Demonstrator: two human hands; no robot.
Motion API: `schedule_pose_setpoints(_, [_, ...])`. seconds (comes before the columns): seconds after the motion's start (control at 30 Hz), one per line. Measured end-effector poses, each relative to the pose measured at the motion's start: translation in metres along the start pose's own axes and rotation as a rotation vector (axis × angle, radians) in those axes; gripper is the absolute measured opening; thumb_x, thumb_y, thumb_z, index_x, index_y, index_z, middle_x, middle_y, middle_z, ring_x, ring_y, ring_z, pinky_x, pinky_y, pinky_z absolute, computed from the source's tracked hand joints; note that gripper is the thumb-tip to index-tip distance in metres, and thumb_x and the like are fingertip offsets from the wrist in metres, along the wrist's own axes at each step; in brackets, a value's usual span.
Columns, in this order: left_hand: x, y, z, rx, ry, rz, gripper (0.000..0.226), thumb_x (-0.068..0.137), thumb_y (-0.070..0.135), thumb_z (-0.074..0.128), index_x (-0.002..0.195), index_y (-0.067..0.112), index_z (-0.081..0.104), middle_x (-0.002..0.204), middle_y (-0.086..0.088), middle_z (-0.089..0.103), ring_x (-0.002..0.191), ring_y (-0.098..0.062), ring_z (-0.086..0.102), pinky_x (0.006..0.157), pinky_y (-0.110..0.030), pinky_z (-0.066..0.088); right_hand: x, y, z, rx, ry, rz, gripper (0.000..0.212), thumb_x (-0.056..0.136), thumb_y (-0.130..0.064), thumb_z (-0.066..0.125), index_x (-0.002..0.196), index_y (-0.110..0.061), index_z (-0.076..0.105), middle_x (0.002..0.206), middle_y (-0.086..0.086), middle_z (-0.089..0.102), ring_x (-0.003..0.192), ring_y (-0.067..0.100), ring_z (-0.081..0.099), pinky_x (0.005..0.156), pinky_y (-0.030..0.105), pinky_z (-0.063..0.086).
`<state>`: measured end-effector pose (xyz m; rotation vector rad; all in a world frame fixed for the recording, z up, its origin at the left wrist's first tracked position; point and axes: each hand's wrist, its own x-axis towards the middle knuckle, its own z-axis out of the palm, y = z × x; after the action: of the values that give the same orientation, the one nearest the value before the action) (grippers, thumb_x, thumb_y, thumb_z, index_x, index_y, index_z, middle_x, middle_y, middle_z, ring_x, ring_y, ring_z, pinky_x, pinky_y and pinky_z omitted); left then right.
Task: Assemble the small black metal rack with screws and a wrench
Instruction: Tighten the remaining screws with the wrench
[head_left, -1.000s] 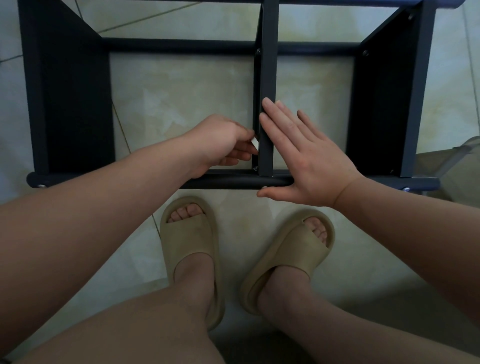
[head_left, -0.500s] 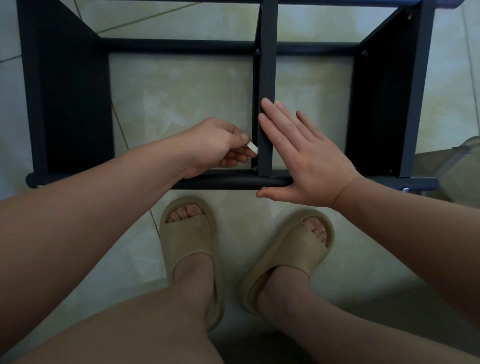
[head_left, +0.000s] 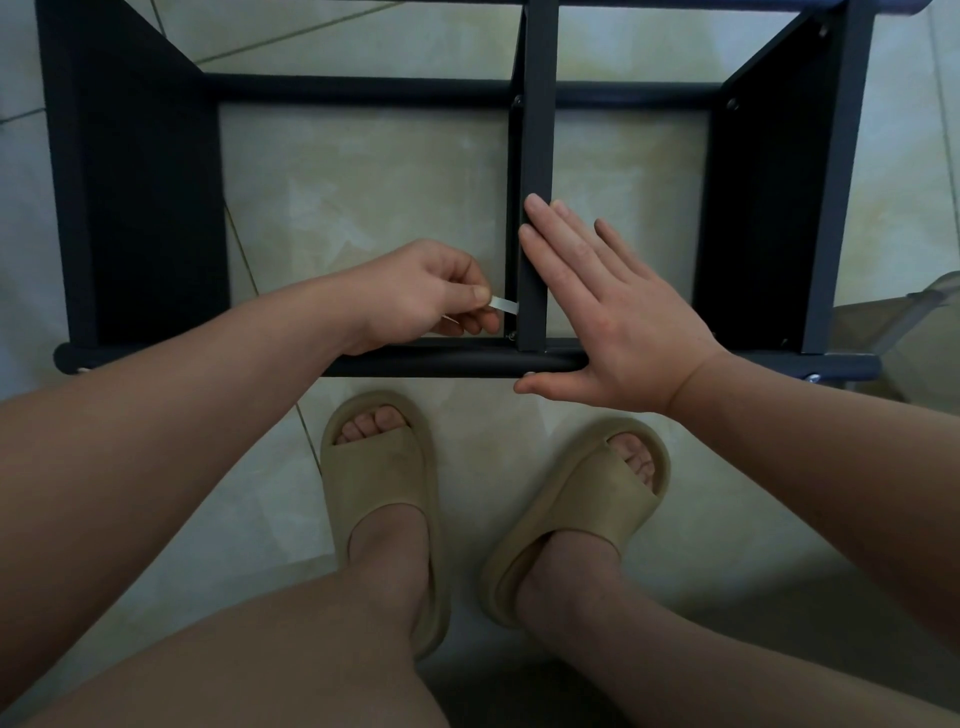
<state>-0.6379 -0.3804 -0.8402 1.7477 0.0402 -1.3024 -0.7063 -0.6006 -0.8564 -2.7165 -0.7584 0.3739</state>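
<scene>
At mid-frame, pinches wrench (head_left: 504, 304) in left hand (head_left: 421, 296), braces bar (head_left: 537, 130) of rack (head_left: 145, 197) with flat right hand (head_left: 608, 312); likely stiff, light, best held by tubes.

The left grip (head_left: 415, 296) pinches a small pale wrench (head_left: 505, 303) at the rack's (head_left: 145, 208) centre bar (head_left: 537, 156); the right grip (head_left: 618, 322), fingers straight, presses that bar.

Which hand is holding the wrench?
The left hand, pinching the small silver wrench beside the rack's centre bar; the right hand lies flat against that bar, holding nothing.
</scene>
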Motion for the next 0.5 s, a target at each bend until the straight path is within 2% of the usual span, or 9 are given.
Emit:
schedule_pose_setpoints(0.27, [-0.0036, -0.0029, -0.0014, 0.128, -0.032, 0.052, 0.016, 0.101, 0.009, 0.055, 0.088, 0.012, 0.064, 0.09, -0.005, 0.074, 0.09, -0.022, 0.065, 0.097, -0.044, 0.051, -0.0005, 0.0, 0.0009, 0.0, 0.008, -0.001, 0.113, 0.087, -0.079, 0.049, 0.161, -0.002, 0.013, 0.17, 0.015, 0.005, 0.158, 0.03, 0.005, 0.125, 0.056, 0.017])
schedule_pose_setpoints(0.5, [-0.0034, -0.0057, -0.0025, 0.191, -0.072, 0.055, 0.013, 0.1, 0.01, 0.056, 0.092, 0.012, 0.066, 0.092, -0.001, 0.075, 0.084, -0.014, 0.065, 0.086, -0.033, 0.053, -0.0002, 0.0001, 0.0007, -0.003, 0.005, 0.0, 0.113, 0.087, -0.079, 0.05, 0.161, -0.002, 0.013, 0.17, 0.015, 0.004, 0.158, 0.03, 0.005, 0.125, 0.055, 0.017])
